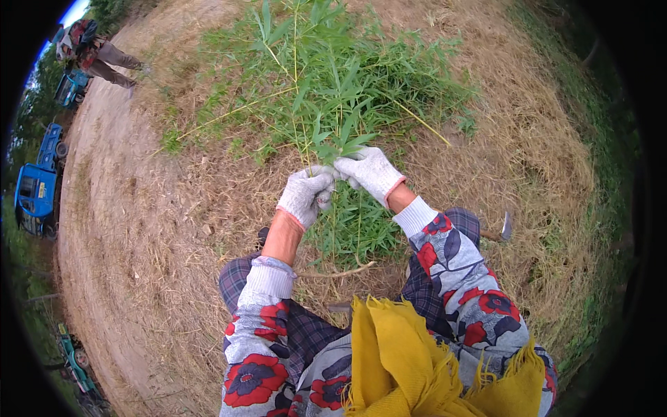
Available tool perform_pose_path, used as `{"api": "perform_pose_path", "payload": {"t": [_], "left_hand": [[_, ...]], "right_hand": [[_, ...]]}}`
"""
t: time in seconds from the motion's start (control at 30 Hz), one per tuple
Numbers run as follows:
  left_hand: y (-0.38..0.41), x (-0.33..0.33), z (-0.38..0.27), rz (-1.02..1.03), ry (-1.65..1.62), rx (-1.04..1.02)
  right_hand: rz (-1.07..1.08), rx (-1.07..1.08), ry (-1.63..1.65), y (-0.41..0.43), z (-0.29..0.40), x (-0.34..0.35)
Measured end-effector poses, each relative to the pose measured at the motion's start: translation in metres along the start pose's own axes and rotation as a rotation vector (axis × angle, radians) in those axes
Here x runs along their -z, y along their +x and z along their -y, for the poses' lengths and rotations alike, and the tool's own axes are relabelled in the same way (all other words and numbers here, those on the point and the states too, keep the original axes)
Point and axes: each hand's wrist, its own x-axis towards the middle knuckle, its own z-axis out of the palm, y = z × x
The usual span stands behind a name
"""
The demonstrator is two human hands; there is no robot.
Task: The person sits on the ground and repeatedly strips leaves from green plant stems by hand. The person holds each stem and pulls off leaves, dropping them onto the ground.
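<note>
My left hand (pixel 307 195), in a white knitted glove with a pink cuff edge, is closed around thin green stems, bamboo by the look of the leaves. Against it, my right hand (pixel 371 172), gloved alike, pinches a leafy shoot (pixel 341 138) between thumb and fingers. Long stems rise from the hands over a spread heap of leafy branches (pixel 411 78) on the ground. Below my hands, between my knees, lies a smaller bunch of the same leaves (pixel 359 224). The fingertips of both hands are partly hidden.
A curved dry stick (pixel 338 272) lies before me. By my right knee is a hand tool (pixel 505 228) with a metal blade and wooden handle. Dry grass (pixel 536 167) covers the ground. At left, a person (pixel 99 54) stands on a dirt track (pixel 99 208) near a blue truck (pixel 39 187).
</note>
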Motion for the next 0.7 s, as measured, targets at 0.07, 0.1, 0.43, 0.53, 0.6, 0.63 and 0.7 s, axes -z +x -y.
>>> {"api": "perform_pose_path", "payload": {"t": [0.07,0.1,0.43,0.53,0.6,0.63,0.7], "left_hand": [[0.000,-0.002,0.000,-0.012,-0.002,0.024],[-0.001,-0.002,0.000,-0.006,-0.005,0.011],[-0.003,-0.005,-0.005,-0.020,-0.025,-0.032],[-0.002,-0.004,-0.004,-0.042,-0.007,-0.037],[0.000,-0.004,-0.003,-0.045,-0.003,-0.044],[0.000,-0.004,-0.003,-0.042,-0.010,-0.045],[0.000,-0.003,-0.003,-0.045,-0.016,-0.048]], "right_hand": [[0.001,-0.039,0.113,0.003,0.003,-0.003],[-0.012,-0.048,0.134,0.006,0.004,-0.003],[0.004,-0.090,0.458,0.017,-0.005,-0.006],[0.027,-0.100,0.521,0.018,-0.007,-0.005],[0.024,-0.088,0.510,0.018,-0.007,-0.005],[0.018,-0.085,0.496,0.018,-0.007,-0.006],[0.007,-0.069,0.440,0.018,-0.007,-0.007]]}}
